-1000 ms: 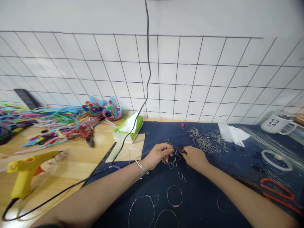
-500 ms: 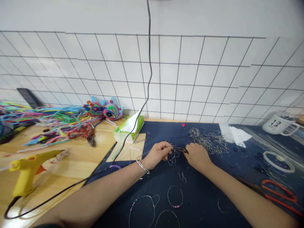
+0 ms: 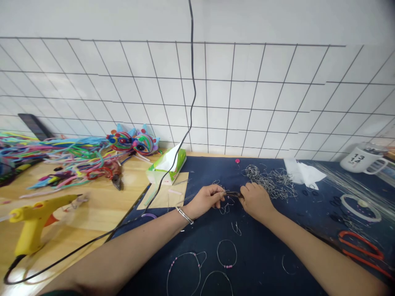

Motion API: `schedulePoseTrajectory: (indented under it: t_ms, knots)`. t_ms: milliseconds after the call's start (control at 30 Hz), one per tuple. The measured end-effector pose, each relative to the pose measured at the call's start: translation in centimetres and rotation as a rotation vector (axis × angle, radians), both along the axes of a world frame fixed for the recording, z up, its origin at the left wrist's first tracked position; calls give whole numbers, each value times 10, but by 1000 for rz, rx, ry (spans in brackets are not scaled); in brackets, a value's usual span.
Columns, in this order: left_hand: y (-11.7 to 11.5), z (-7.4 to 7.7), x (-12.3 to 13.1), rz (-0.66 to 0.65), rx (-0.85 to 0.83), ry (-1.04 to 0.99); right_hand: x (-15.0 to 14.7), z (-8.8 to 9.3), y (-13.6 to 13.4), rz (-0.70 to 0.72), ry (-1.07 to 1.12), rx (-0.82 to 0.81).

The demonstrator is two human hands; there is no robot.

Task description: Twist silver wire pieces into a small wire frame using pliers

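Wire work at the middle of a dark blue cloth (image 3: 262,257) laid over part of the bench (image 3: 101,222). The left hand (image 3: 207,201), a silver bangle (image 3: 184,216) at its wrist, has thumb and index finger pinched together on a thin wire piece (image 3: 227,206), whose curved loops show just below the fingertips. The right hand (image 3: 258,202) has its fingers wrapped round the handles of dark pliers (image 3: 233,194), the nose pointing to the wire at the left fingertips. Over the last second the right hand has rolled slightly, its knuckles now more upward and the pliers nearly level, while the left pinch has hardly shifted; the loops below show less widely spread. This suggests that the wire is being turned or bent against a steady hold, not released. A wire tangle (image 3: 273,183) lies just beyond the right hand; nearer the wearer lie a small beaded loop (image 3: 228,267), a larger beaded loop (image 3: 173,262) and a plain wire loop (image 3: 216,271). Whether the pliers' nose is tight on the wire cannot be told, the tips being tiny and partly behind the left fingers. Fine strands merge with the cloth, the lower edge cuts off the larger and plain loops, and the right forearm hides part of an orange-handled tool (image 3: 359,257).
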State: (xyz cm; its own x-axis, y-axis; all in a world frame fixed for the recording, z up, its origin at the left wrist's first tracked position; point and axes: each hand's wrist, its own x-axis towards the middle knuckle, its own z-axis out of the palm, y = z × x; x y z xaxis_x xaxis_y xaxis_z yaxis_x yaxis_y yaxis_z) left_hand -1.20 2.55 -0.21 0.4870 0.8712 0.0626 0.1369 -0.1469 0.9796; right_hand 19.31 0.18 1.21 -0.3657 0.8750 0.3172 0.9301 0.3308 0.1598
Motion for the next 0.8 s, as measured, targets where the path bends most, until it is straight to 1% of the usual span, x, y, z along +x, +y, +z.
schedulePoseTrajectory:
  t_ms: [333, 600, 800]
  knots:
    - [1, 2, 0, -60, -67, -70, 2, -7, 3, 45, -6, 88]
    - [0, 1, -3, -90, -81, -74, 2, -8, 0, 63, -9, 77]
    - [-1, 4, -3, -108, -101, -93, 3, -11, 1, 76, 9, 81]
